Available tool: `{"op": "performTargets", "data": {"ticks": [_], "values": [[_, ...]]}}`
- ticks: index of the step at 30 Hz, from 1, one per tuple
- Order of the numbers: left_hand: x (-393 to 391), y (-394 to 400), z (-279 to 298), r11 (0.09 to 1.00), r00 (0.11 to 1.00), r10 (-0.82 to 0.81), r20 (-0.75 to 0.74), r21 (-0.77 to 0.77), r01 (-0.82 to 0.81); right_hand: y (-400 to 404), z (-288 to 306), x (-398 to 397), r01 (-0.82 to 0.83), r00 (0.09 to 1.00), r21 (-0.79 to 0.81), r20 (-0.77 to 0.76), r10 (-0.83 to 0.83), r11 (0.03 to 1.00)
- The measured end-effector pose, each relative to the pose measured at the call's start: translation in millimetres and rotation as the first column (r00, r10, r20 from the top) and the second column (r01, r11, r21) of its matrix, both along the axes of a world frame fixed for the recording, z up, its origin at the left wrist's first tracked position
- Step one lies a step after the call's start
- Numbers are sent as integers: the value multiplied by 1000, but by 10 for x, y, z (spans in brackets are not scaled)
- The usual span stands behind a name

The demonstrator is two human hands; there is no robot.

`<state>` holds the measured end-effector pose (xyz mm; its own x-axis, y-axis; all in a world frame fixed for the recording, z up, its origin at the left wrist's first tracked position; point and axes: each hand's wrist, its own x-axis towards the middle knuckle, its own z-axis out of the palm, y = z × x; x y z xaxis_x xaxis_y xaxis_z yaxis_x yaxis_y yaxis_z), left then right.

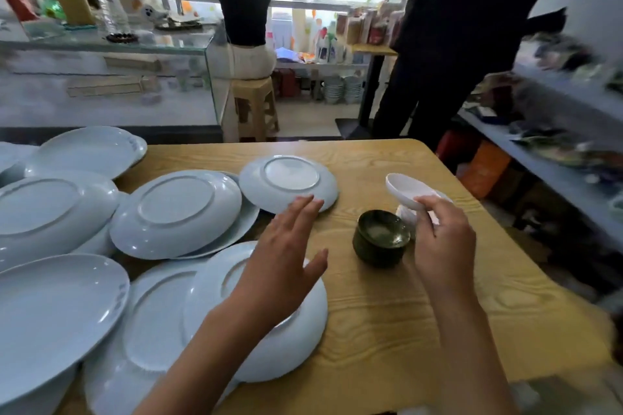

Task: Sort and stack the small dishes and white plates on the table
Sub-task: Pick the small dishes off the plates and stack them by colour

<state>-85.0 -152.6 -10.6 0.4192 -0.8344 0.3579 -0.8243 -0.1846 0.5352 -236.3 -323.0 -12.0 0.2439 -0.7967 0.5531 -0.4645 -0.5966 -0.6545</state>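
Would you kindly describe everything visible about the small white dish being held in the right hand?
The small white dish is a shallow, glossy, ceramic-looking piece with a smooth rim. It is tilted, lifted off the wooden table, its hollow facing up and left. The right hand pinches its near edge. It hangs above more white dishes, beside the dark green stack.

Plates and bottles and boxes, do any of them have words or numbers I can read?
None can be read.
Blue mark on the rim of the big plate: too blurred.
Blue mark on the far plate: too blurred.
Bottles on the back shelf: labels too small.
Small white dish in the right hand: no writing visible.
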Motion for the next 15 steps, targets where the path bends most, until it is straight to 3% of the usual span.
{"op": "performTargets", "data": {"ticks": [7,15], "values": [[-196,-202,-3,996,995,-93,32,4,93,-204,-164,-112,135,989,50,-75,-131,990],[-97,-99,13,997,997,-70,44,-15,70,107,-68,66,72,990,79,-130,-62,994]]}}
